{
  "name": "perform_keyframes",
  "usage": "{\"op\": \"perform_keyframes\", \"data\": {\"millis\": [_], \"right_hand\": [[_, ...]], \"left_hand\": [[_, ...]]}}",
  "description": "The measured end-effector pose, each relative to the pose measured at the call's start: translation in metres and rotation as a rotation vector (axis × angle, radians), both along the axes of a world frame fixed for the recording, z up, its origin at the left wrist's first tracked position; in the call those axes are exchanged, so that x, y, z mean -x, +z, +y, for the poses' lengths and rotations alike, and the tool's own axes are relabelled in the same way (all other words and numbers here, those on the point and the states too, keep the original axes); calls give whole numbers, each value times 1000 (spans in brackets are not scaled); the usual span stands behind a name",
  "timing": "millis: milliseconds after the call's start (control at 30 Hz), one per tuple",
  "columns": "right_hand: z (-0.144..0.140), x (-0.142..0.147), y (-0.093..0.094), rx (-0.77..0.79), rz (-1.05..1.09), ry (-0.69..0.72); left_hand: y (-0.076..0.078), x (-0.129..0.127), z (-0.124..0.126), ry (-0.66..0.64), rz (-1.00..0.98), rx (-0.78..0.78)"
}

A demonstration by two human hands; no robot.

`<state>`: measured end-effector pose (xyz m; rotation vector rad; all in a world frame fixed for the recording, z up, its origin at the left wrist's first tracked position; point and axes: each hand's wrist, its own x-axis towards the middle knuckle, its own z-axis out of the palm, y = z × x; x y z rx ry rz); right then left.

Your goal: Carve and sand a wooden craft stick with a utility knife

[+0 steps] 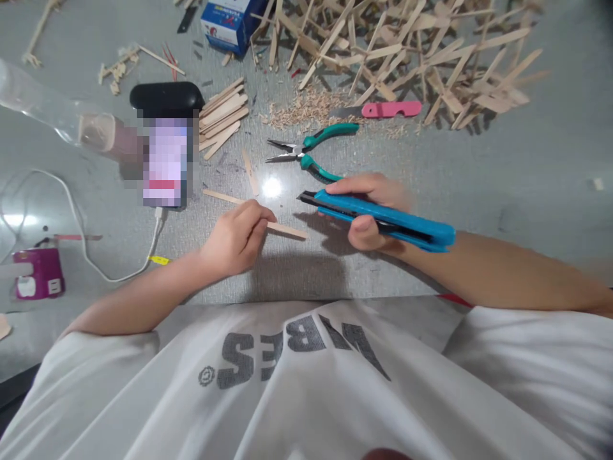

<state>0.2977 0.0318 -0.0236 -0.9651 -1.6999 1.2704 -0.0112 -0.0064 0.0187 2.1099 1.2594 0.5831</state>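
Head view: left hand (237,239) pinches a wooden stick (253,214) lying flat on the grey tabletop (502,166). Right hand (371,214) is closed around a blue utility knife (383,217), held just right of the stick, blade end toward it. Green-handled pliers (309,150) lie just beyond the knife. A phone (165,163) on a cable lies left of the stick, and a heap of sticks (407,51) lies well beyond it.
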Motion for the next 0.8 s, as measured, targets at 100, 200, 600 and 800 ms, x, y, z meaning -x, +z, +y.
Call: {"op": "perform_keyframes", "data": {"millis": [100,200,600,800], "right_hand": [[-3,6,6,-138,49,15],[-4,11,11,-121,93,-4],[6,27,17,-183,44,-74],[4,28,16,-90,61,-122]], "left_hand": [[4,-5,4,49,-59,129],[1,-15,9,155,-189,203],[-17,-36,7,386,-549,301],[0,-26,15,183,-338,458]]}}
